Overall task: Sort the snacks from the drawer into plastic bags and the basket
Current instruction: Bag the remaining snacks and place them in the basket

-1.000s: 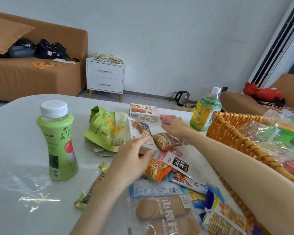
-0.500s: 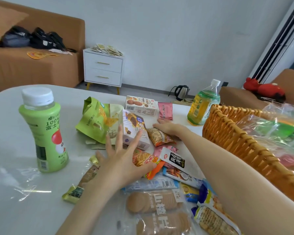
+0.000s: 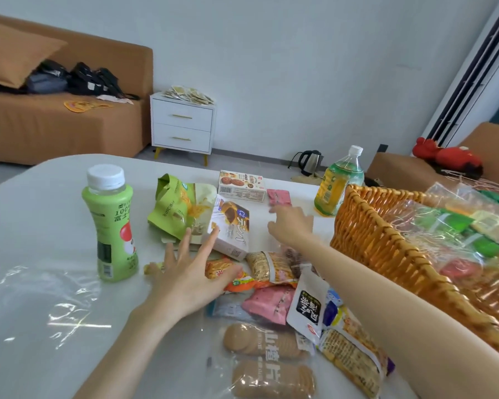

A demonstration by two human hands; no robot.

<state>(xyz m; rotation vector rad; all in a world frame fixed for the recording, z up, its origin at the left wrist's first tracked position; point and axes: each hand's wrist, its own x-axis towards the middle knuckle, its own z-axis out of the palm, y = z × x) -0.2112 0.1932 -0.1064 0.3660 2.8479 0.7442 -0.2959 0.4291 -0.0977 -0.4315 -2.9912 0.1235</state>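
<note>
Snacks lie heaped on the white table point(image 3: 41, 214). My left hand point(image 3: 190, 272) hovers over them with its fingers spread, the thumb at an orange packet point(image 3: 224, 270) and the fingertips near a white cake box point(image 3: 234, 231). My right hand point(image 3: 291, 223) reaches over the table with loose fingers, just short of a small pink packet point(image 3: 278, 196), holding nothing. A biscuit packet point(image 3: 267, 266), a pink bag point(image 3: 271, 306), a white pouch point(image 3: 307, 303) and round hawthorn slices point(image 3: 260, 341) lie nearer me. The wicker basket point(image 3: 386, 240) on the right holds a clear plastic bag of snacks point(image 3: 458, 226).
A green juice bottle point(image 3: 110, 226) stands at the left and a green tea bottle point(image 3: 337, 182) by the basket's far corner. A green snack bag point(image 3: 176, 208) and a cookie box point(image 3: 241, 182) lie behind the heap. Clear plastic point(image 3: 41, 298) lies flat at the near left.
My left hand came off the white cake box and spread its fingers. My right hand left the biscuit packet and moved away toward the far pink packet.
</note>
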